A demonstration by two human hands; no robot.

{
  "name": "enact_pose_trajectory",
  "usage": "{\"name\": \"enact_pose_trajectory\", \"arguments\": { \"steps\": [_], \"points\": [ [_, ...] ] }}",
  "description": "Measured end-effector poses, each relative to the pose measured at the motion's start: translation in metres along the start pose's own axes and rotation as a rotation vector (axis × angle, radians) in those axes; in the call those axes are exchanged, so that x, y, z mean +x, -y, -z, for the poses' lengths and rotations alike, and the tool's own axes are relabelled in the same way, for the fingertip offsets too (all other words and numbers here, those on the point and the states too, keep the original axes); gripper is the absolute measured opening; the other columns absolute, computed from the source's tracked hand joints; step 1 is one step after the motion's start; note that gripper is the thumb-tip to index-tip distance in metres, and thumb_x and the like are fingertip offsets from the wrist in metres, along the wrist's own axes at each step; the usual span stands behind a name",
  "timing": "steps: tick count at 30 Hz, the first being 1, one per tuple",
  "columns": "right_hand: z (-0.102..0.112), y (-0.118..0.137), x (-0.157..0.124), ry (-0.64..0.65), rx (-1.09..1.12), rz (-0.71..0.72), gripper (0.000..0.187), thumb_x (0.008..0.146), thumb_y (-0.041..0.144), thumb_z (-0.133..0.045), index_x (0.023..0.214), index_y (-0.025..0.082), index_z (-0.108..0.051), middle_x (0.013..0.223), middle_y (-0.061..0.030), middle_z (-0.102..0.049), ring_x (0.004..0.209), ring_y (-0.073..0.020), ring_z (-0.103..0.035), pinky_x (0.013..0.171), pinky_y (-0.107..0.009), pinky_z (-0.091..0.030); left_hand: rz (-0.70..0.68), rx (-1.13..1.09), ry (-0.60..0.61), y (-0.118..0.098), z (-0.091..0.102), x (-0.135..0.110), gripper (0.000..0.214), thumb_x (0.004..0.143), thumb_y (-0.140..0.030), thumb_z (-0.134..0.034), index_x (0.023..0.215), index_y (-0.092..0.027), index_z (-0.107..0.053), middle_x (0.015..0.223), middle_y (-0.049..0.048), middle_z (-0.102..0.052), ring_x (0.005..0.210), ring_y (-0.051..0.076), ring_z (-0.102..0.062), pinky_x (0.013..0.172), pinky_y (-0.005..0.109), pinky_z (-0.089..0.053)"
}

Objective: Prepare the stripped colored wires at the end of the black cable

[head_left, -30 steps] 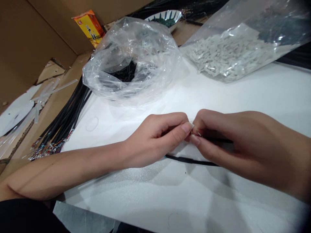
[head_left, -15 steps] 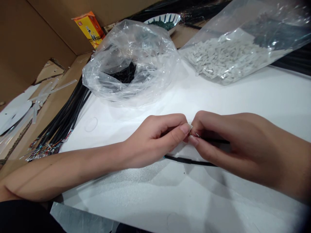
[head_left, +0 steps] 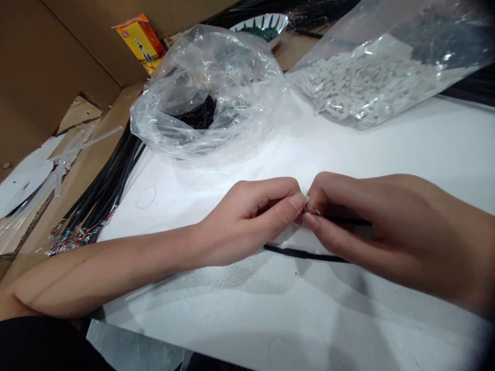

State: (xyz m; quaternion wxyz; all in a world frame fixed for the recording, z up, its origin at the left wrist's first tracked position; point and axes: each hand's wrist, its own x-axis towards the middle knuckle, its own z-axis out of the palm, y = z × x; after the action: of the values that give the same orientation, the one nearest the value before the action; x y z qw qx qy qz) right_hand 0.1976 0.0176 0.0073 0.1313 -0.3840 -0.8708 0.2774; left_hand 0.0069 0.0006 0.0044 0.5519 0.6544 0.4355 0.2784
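Note:
My left hand (head_left: 266, 216) and my right hand (head_left: 359, 226) meet fingertip to fingertip over the white table. Thumb and forefinger of the left are closed on a small whitish piece (head_left: 306, 198), mostly covered by the fingers. The right pinches the thin wires (head_left: 314, 210) at the end of a black cable (head_left: 350, 221), which runs back under its palm. Below the hands a second length of black cable (head_left: 305, 254) passes, its left end showing a bit of teal before going behind the left hand.
A clear bag (head_left: 247, 129) holding small black pieces stands open behind the hands. To its right lies a bag of small white pieces (head_left: 359, 87). A bundle of black cables (head_left: 104, 185) with stripped ends is at left. Behind are a yellow box (head_left: 141, 44) and a bowl (head_left: 280, 23).
Both hands keep the same pinch and sit very slightly further right in view. The background has shifted a little with the camera.

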Motion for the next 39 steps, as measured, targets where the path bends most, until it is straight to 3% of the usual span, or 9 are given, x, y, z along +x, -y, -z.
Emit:
{"name": "enact_pose_trajectory", "arguments": {
  "steps": [21, 26, 31, 39],
  "points": [
    [0.002, -0.001, -0.002, -0.024, -0.148, 0.047, 0.016, 0.090, 0.032, -0.046, 0.078, 0.021, -0.047, 0.051, 0.0106, -0.046, 0.044, -0.0019, -0.036, 0.047, -0.019, -0.027, -0.022, -0.003, -0.012, 0.000, -0.001, -0.001, 0.033, 0.093, -0.034, -0.050, 0.065, -0.016, -0.046, 0.053, -0.0041, -0.042, 0.049, 0.004, -0.038, 0.043, 0.022, -0.028],
    [-0.002, -0.007, 0.000, -0.072, -0.180, 0.126, 0.018, 0.092, 0.036, -0.044, 0.080, 0.022, -0.048, 0.050, 0.0111, -0.048, 0.040, -0.0009, -0.039, 0.043, -0.017, -0.028, -0.026, 0.017, -0.017, 0.001, -0.001, 0.000, 0.034, 0.093, -0.036, -0.050, 0.065, -0.016, -0.047, 0.053, -0.0039, -0.043, 0.048, 0.004, -0.037, 0.042, 0.022, -0.028],
    [-0.011, -0.020, 0.004, -0.203, -0.166, 0.269, 0.020, 0.090, 0.037, -0.043, 0.078, 0.022, -0.047, 0.044, 0.0111, -0.044, 0.032, 0.0008, -0.034, 0.035, -0.015, -0.022, -0.037, 0.024, -0.009, 0.002, 0.000, 0.000, 0.035, 0.093, -0.037, -0.049, 0.065, -0.016, -0.046, 0.054, -0.0041, -0.042, 0.048, 0.003, -0.037, 0.042, 0.022, -0.028],
    [-0.012, -0.023, 0.005, -0.209, -0.176, 0.267, 0.023, 0.090, 0.041, -0.040, 0.079, 0.022, -0.047, 0.045, 0.0096, -0.045, 0.031, -0.0006, -0.034, 0.035, -0.016, -0.021, -0.031, 0.049, -0.009, 0.001, 0.000, -0.001, 0.037, 0.093, -0.040, -0.047, 0.065, -0.017, -0.046, 0.054, -0.0041, -0.043, 0.048, 0.004, -0.037, 0.042, 0.022, -0.027]
  ]
}}
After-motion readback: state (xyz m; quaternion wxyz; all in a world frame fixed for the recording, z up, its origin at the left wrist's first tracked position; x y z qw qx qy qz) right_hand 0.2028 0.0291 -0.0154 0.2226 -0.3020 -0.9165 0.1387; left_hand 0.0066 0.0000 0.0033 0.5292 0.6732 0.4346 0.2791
